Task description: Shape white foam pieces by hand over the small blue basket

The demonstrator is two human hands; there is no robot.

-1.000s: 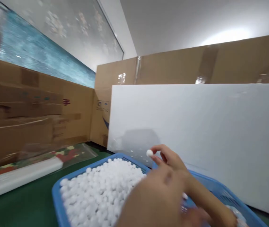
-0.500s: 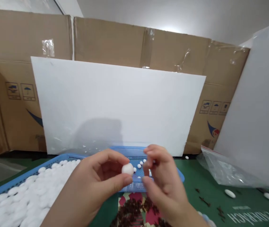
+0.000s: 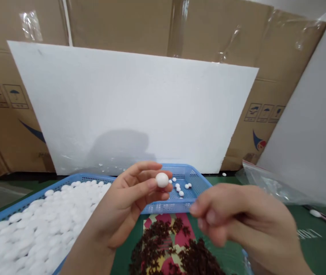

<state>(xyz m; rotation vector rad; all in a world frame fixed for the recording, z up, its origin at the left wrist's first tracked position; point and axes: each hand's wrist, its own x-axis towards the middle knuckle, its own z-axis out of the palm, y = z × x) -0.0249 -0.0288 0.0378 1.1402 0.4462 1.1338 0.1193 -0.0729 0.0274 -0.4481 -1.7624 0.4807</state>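
My left hand (image 3: 128, 202) pinches a small white ball (image 3: 162, 179) between thumb and fingertips, held up over the near rim of a blue mesh basket (image 3: 168, 207). The basket's left part is piled with several white balls (image 3: 36, 225); a few loose ones lie in its far right corner (image 3: 180, 188). My right hand (image 3: 243, 221) hovers blurred to the right of the ball, fingers curled together, with nothing seen in it. Below both hands lies a heap of dark brown star-shaped pieces (image 3: 177, 248) on a red patterned sheet.
A white foam board (image 3: 134, 110) leans upright behind the basket, against cardboard boxes (image 3: 122, 26). A clear plastic bag (image 3: 274, 187) lies at the right on the green table (image 3: 317, 244), beside another white panel (image 3: 312, 126).
The view swung right and down from the basket's left end. The ball passed from my right fingertips to my left hand. My right hand has drawn away to the right.
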